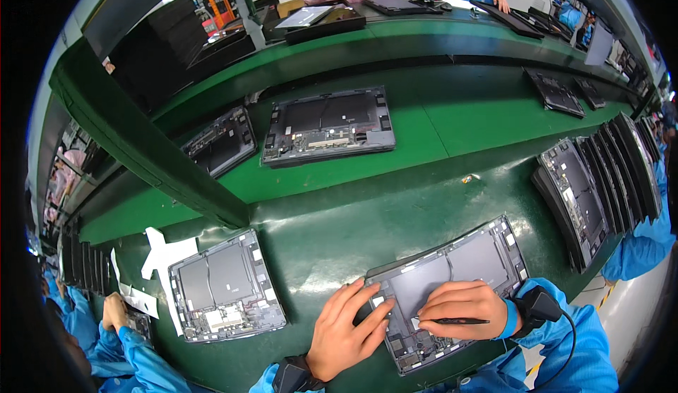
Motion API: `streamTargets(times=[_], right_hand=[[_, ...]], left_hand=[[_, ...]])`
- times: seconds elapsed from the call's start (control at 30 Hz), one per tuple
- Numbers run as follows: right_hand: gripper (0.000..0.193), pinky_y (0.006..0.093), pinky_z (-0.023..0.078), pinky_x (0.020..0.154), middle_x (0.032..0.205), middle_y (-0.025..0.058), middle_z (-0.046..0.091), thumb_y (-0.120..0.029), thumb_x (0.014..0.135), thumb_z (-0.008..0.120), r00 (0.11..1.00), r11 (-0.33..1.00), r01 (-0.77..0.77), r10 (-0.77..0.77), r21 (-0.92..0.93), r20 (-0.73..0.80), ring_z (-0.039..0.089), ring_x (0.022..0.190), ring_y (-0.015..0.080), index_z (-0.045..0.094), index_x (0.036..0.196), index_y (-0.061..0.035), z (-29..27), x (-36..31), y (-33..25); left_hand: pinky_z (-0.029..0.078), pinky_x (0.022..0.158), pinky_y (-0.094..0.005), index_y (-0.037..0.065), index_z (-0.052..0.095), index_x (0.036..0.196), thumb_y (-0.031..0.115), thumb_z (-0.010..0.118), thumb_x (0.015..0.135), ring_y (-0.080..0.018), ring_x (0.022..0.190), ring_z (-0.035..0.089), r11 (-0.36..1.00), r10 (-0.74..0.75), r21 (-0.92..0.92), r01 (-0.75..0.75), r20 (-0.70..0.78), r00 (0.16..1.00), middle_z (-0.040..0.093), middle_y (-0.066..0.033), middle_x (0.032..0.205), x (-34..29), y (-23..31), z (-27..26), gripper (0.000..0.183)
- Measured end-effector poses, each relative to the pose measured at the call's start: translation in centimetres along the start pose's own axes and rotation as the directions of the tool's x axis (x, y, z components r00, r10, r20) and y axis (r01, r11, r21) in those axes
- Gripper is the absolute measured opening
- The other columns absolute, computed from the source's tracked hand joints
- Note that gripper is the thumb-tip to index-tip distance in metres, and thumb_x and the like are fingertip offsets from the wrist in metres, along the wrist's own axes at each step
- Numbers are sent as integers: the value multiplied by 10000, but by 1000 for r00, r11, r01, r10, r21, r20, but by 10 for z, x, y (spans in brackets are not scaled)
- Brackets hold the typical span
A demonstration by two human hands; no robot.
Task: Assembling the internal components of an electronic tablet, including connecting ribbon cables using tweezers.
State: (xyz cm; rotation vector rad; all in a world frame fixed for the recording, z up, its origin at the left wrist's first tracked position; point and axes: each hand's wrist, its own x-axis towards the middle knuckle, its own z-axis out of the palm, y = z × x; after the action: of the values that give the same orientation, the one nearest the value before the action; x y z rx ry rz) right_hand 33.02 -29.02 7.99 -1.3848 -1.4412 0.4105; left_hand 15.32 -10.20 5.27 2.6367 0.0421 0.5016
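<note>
An opened tablet or laptop body (487, 252) lies in front of me at a slant, its grey battery cells, circuit board and small parts bare. My left hand (348, 328) rests at its left edge with fingers spread, the fingertips over the frame; it holds nothing. Over the middle of the device, my right hand (462, 310) is closed round a slim black pen-like tool (459, 321). The tool lies nearly level, and its working end is hidden near the fingertips. A second opened device (226, 287) lies to the left, beside white paper cut-outs (166, 253).
A green post (141, 124) rises at the left. More opened devices (328, 128) lie on the raised green belt (424, 132). At right stands a row of upright device bodies (614, 174). A co-worker's hand (115, 313) works at far left; other people stand across the line.
</note>
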Motion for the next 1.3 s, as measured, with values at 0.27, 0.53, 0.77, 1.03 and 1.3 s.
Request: streamTargets(times=[0.27,0.53,0.77,1.03,1.3], right_hand=[[146,330,554,642,891,87,710,-66,812,799,998,995,-19,25,-101,61,676,790,259,725,928,-17,1,-5,-7],[164,322,555,645,862,94,712,-42,781,814,998,999,-41,41,-11,37,678,780,254,738,925,-18,3,-10,-3],[179,334,553,636,850,100,717,-30,768,821,998,998,-60,60,21,37,674,766,257,739,924,4,0,-11,-3],[183,332,553,644,851,98,717,-39,769,826,998,999,-46,45,15,45,674,767,256,740,926,-2,-1,-12,-4],[167,330,548,634,826,100,709,-36,778,823,998,998,-65,65,20,9,672,759,254,738,918,0,-5,-15,-8]], left_hand=[[447,1059,-468,187,749,1182,167,751,789,-367,1276,514,994,22,-105,-14,76,997,585,-96,1324,-1,16,-4,393],[438,1071,-458,228,763,1163,197,744,804,-364,1300,482,995,35,-92,-24,113,993,574,-84,1338,1,17,-3,361],[437,1079,-453,262,771,1148,212,740,808,-370,1306,465,995,42,-91,-30,131,991,574,-78,1352,4,20,-4,345],[443,1075,-457,262,773,1137,248,742,813,-362,1299,473,995,65,-89,-53,133,989,585,-60,1337,5,20,-4,326],[447,1066,-466,264,755,1155,354,733,842,-281,1265,525,981,156,85,-172,176,972,584,-13,1374,7,27,-9,326]])
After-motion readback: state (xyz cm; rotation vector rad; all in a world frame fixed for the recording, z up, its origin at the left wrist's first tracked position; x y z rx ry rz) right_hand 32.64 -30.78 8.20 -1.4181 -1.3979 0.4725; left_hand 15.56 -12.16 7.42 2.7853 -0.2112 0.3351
